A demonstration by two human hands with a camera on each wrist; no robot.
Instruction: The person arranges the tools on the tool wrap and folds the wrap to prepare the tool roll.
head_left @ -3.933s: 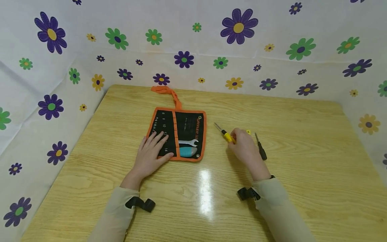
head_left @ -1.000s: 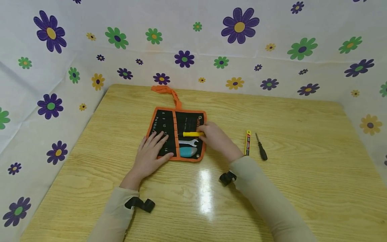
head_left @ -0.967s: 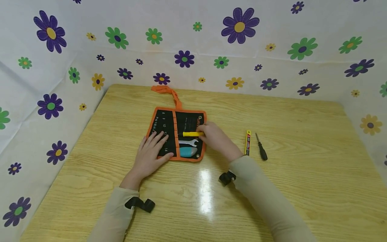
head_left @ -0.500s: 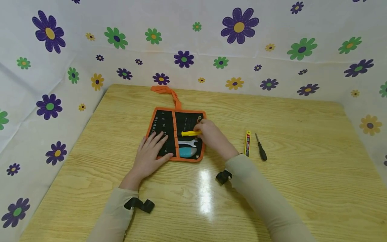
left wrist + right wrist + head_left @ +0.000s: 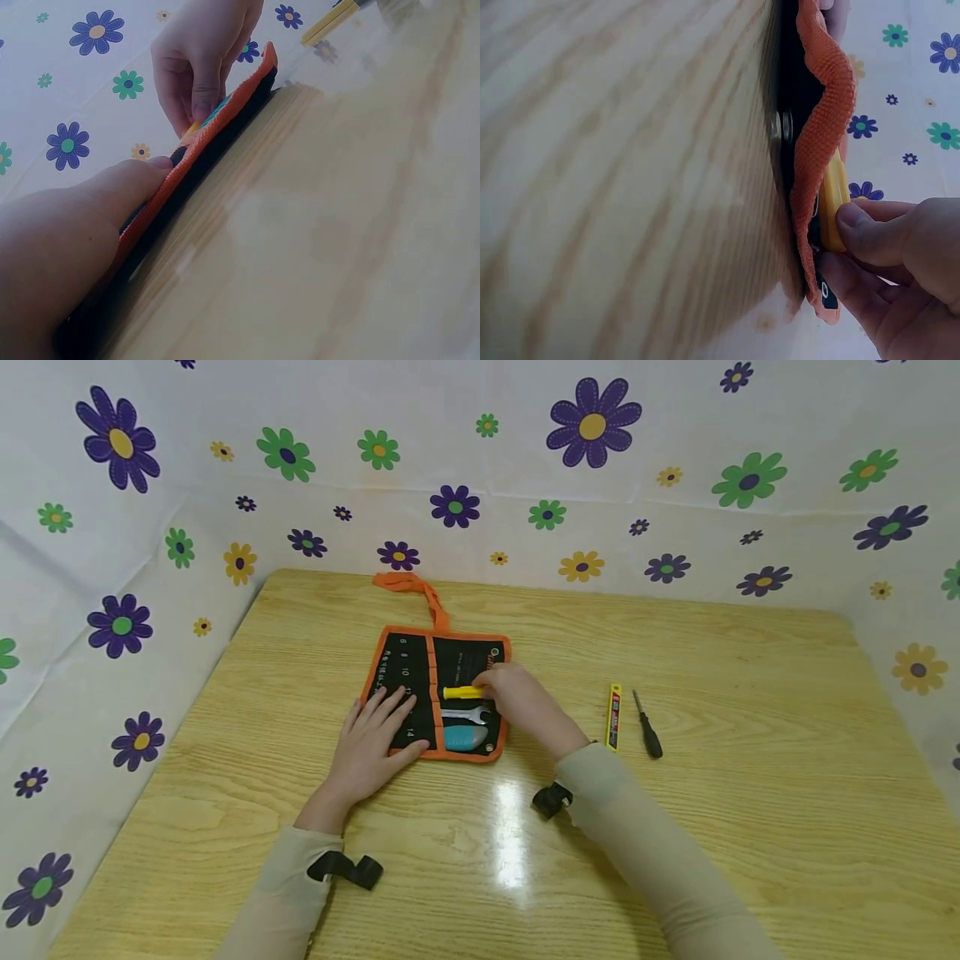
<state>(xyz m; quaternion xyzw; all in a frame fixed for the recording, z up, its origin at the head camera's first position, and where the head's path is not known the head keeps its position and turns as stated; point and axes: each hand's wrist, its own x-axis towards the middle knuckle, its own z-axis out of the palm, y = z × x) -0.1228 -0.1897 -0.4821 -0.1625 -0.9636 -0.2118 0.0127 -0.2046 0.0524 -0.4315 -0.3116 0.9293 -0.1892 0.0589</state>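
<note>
A black tool pouch [image 5: 450, 652] with orange trim lies on the table. My left hand [image 5: 366, 747] rests on its numbered left half, fingers spread. My right hand [image 5: 527, 703] pinches the yellow handle of a screwdriver [image 5: 462, 692] between thumb and fingers. Its shaft is hidden in a slot behind the orange middle strip. In the right wrist view the thumb presses the yellow handle [image 5: 834, 206] close over the pouch. Below it, a silver open-end wrench [image 5: 468, 716] and a tool with a teal handle [image 5: 463, 738] sit in neighbouring slots.
To the right lie a slim yellow case [image 5: 613, 718] with a red and black label and a screwdriver with a black handle [image 5: 649, 735]. An orange tie strap [image 5: 420, 587] trails from the pouch's top towards the flowered backdrop at the table's far edge.
My right hand took the yellow screwdriver from the table's right side to the pouch. Since then the handle has slid left, deeper into its slot. The left hand stays put.
</note>
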